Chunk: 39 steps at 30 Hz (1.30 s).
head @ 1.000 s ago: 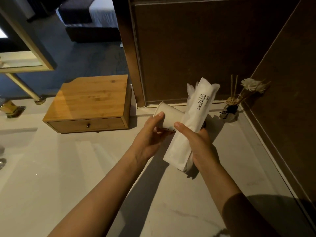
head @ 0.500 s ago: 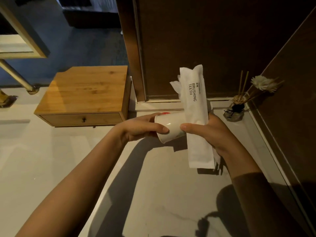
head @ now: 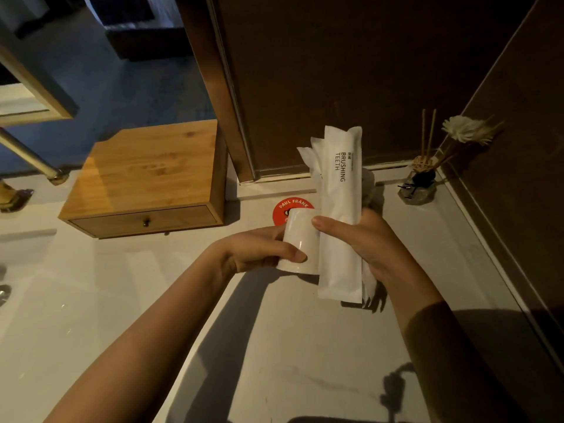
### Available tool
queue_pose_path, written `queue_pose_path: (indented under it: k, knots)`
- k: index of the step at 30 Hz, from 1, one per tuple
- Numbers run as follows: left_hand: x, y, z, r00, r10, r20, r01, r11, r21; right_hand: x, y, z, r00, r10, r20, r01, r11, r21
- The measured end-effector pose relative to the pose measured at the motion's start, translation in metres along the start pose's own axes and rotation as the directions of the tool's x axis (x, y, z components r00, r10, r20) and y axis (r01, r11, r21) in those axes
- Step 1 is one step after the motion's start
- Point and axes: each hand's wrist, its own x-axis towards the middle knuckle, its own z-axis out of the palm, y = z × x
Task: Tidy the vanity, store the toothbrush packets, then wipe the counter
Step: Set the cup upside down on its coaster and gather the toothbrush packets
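My right hand [head: 370, 244] grips a bundle of white toothbrush packets [head: 340, 209], held upright above the counter; the front one reads "BRUSHING TEETH". My left hand [head: 259, 253] holds a white cup [head: 300, 239] right beside the packets, touching them. Behind the cup a red round coaster [head: 290, 207] lies on the pale counter [head: 274, 346]. A bamboo drawer box [head: 146, 175] with a small knob sits at the back left, its drawer closed.
A reed diffuser [head: 419, 183] with a white flower stands in the back right corner. Dark wood panels wall the back and right side. A brass pipe [head: 27, 155] and the sink basin edge [head: 18, 270] lie at the left.
Both hands have lifted the cup and packets and turned them more upright. The red coaster under the cup's earlier spot now shows. The camera has moved closer and tilted down.
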Motion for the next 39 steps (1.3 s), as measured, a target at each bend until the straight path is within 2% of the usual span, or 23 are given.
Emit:
queue_pose_path:
  k: [2, 5, 7, 10, 13, 16, 22, 39]
  knots:
    - [0.001, -0.007, -0.004, 0.999, 0.014, -0.038, -0.017, 0.995, -0.096, 0.001, 0.002, -0.004, 1.000, -0.009, -0.028, 0.010, 1.000, 0.015]
    - [0.003, -0.007, -0.007, 0.954, 0.084, -0.287, -0.112, 0.990, -0.082, 0.001, 0.006, -0.013, 0.997, -0.021, -0.080, 0.021, 1.000, 0.004]
    - [0.004, -0.004, -0.010, 0.865, 0.155, -0.477, -0.156, 0.987, 0.038, 0.001, 0.010, -0.016, 0.996, -0.014, -0.087, 0.015, 1.000, 0.016]
    - [0.011, -0.007, -0.021, 0.700, 0.238, -0.673, -0.165, 0.971, 0.172, -0.002, 0.016, -0.017, 0.996, -0.010, -0.090, 0.016, 0.997, 0.070]
    - [0.021, -0.009, -0.023, 0.551, 0.345, -0.760, -0.134, 0.935, 0.327, -0.004, 0.025, -0.012, 0.998, -0.001, -0.062, 0.008, 0.995, 0.100]
    - [0.033, -0.010, -0.021, 0.476, 0.433, -0.765, -0.069, 0.886, 0.458, -0.006, 0.033, -0.009, 0.998, 0.033, -0.046, -0.029, 0.997, 0.073]
    - [0.050, -0.016, -0.018, 0.454, 0.457, -0.765, 0.002, 0.858, 0.513, 0.000, 0.048, -0.013, 0.994, 0.069, -0.089, -0.062, 0.995, 0.077]
    - [0.054, -0.013, -0.012, 0.441, 0.499, -0.746, 0.014, 0.827, 0.562, 0.008, 0.053, -0.019, 0.991, 0.085, -0.106, -0.077, 0.994, 0.081]
